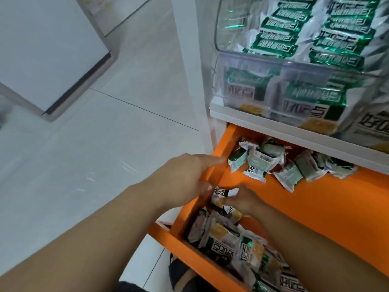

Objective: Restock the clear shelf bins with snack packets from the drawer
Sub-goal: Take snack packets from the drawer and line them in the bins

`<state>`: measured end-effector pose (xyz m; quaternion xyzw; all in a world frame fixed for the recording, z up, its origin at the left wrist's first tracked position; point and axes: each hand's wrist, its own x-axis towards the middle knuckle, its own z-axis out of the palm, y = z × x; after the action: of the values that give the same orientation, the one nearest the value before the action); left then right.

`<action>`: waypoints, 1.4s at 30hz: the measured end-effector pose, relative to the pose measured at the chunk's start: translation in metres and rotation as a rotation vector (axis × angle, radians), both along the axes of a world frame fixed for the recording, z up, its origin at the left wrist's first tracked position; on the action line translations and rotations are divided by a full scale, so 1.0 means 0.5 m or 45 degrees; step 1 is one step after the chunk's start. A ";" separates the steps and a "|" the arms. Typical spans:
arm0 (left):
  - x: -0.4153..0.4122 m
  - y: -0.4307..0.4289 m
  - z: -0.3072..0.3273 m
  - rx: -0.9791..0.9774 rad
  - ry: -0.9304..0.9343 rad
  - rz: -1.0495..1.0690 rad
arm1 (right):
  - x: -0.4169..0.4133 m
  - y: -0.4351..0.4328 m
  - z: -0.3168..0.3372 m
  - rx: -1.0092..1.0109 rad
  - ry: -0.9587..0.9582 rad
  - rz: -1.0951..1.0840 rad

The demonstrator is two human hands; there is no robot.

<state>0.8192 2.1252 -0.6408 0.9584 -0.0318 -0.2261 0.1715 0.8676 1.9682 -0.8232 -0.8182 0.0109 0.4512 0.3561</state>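
Observation:
An open orange drawer (315,207) holds green, white and yellow snack packets, one heap at the back (273,163) and another at the near left (231,243). My right hand (245,200) reaches into the drawer and grips one snack packet (221,193) near the left wall. My left hand (189,180) rests over the drawer's left edge with its fingers fairly straight, thumb close to that packet. Above the drawer, a clear shelf bin (252,66) on a white shelf (242,118) is packed with the same green packets.
A pale tiled floor (105,133) spreads to the left. A white cabinet (48,49) with a dark base strip stands at the upper left. A dark sandal on a foot (179,272) shows beneath the drawer's near corner.

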 end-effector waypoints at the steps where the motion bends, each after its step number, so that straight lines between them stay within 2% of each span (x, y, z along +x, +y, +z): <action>1: 0.000 0.000 0.001 -0.003 -0.001 -0.004 | 0.002 -0.005 0.000 0.000 0.005 0.009; 5: -0.003 -0.005 0.008 0.038 -0.014 -0.052 | 0.003 -0.040 0.034 -0.001 -0.059 0.087; 11: -0.004 -0.018 0.027 0.147 -0.042 -0.134 | -0.019 -0.118 0.151 -0.016 -0.413 0.185; 14: -0.011 -0.031 0.050 0.133 -0.104 -0.119 | -0.049 -0.157 0.241 -0.012 -0.564 0.146; 20: -0.050 -0.102 0.132 -0.392 0.003 -0.058 | -0.139 -0.201 0.408 0.240 -0.810 0.048; 25: -0.088 -0.141 0.194 -0.687 -0.134 -0.005 | -0.196 -0.216 0.521 0.335 -1.099 -0.031; 29: -0.119 -0.160 0.230 -0.863 -0.272 0.071 | -0.221 -0.252 0.581 0.271 -1.131 -0.141; 32: -0.121 -0.155 0.253 -0.967 -0.439 0.257 | -0.231 -0.286 0.616 0.242 -1.180 -0.225; 36: -0.109 -0.168 0.264 -1.053 -0.552 0.406 | -0.243 -0.303 0.660 0.449 -1.129 -0.321; 38: -0.104 -0.183 0.267 -1.104 -0.539 0.406 | -0.248 -0.298 0.683 0.580 -1.059 -0.346; 42: -0.099 -0.207 0.277 -1.294 -0.309 0.302 | -0.245 -0.281 0.706 0.728 -0.967 -0.381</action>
<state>0.7700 2.0219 -0.5026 0.7707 -0.0482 -0.0488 0.6335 0.7449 1.8276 -0.4703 -0.7838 -0.1267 0.0500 0.6059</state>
